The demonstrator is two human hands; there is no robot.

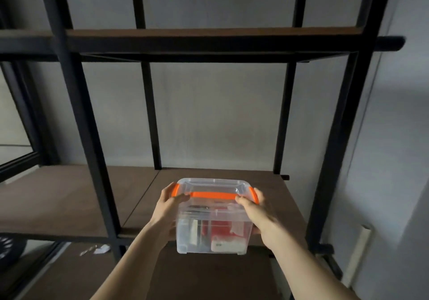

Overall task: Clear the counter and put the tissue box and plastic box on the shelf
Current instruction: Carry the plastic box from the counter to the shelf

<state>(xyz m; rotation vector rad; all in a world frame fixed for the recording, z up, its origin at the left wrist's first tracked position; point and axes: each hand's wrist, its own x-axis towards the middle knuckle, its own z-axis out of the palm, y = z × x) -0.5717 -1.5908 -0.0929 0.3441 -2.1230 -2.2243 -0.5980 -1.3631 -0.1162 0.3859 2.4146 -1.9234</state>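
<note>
A clear plastic box [212,226] with an orange handle and orange side clips is held in front of me at the front edge of a brown shelf board [232,176]. My left hand [166,209] grips its left side, thumb on the lid by the handle. On the opposite side my right hand [257,216] clasps the box, its thumb also on the lid. Red and white items show through the walls. Whether the box rests on the board or hangs just above its edge cannot be told. No tissue box is in view.
The shelf unit has black metal posts [92,160] and another brown board [209,35] higher up. A second board section [58,197] extends left. Small white scraps [99,250] lie on a lower surface. A grey wall stands behind.
</note>
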